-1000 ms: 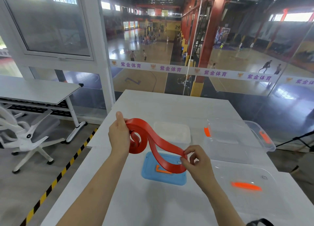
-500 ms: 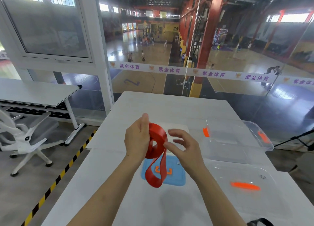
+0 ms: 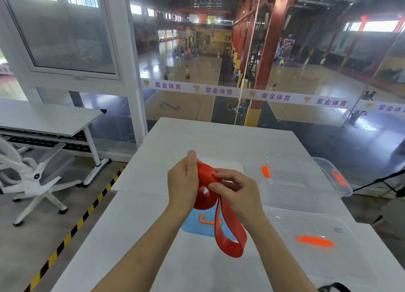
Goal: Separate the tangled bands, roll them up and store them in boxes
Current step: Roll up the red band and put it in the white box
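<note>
The left hand (image 3: 183, 183) is raised above the white table (image 3: 197, 138), thumb upright, gripping the rolled part of the red band (image 3: 206, 173). The right hand (image 3: 237, 193), close beside it, pinches the roll's outer turn with thumb and fingertips. Beyond both hands the tabletop runs bare to its far edge, and the table's left edge lies near the left forearm. Right of the right hand stands a clear box (image 3: 291, 195), with a clear lid (image 3: 285, 226) nearer. The band's loose loop hangs below the right hand, over a blue lid (image 3: 191, 226). A white box (image 3: 232, 165) behind the hands is mostly hidden, as are the left fingers.
</note>
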Demonstrator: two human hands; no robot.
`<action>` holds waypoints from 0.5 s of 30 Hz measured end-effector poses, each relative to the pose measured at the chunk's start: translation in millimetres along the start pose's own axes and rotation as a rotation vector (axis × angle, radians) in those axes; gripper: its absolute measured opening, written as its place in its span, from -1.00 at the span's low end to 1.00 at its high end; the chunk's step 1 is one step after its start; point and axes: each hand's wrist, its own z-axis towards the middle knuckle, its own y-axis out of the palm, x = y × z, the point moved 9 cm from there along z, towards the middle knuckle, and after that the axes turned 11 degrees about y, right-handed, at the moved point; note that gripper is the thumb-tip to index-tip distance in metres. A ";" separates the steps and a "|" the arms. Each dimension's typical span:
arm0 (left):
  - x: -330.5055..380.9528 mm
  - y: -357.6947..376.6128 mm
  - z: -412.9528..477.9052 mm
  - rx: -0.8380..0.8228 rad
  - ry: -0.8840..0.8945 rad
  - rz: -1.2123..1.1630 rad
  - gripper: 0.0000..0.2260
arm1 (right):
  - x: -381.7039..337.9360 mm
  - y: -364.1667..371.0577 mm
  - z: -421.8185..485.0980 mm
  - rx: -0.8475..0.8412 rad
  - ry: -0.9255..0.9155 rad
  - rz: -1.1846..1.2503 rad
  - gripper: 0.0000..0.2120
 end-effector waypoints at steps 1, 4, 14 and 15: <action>-2.0 -1.2 -1.0 0.025 -0.027 -0.035 -0.53 | 2.3 0.4 -0.9 0.004 0.002 0.017 -0.73; -8.5 -4.7 -3.3 0.112 -0.123 -0.148 -0.52 | 8.0 1.2 -5.3 0.024 -0.007 0.036 -0.69; -31.7 -3.5 -3.1 0.163 -0.383 -0.377 -0.44 | 25.9 -4.9 -17.3 0.113 0.031 0.086 -0.65; -31.0 -3.2 -0.7 0.122 -0.343 -0.323 -0.44 | 25.2 -6.6 -16.4 0.122 0.025 0.078 -0.66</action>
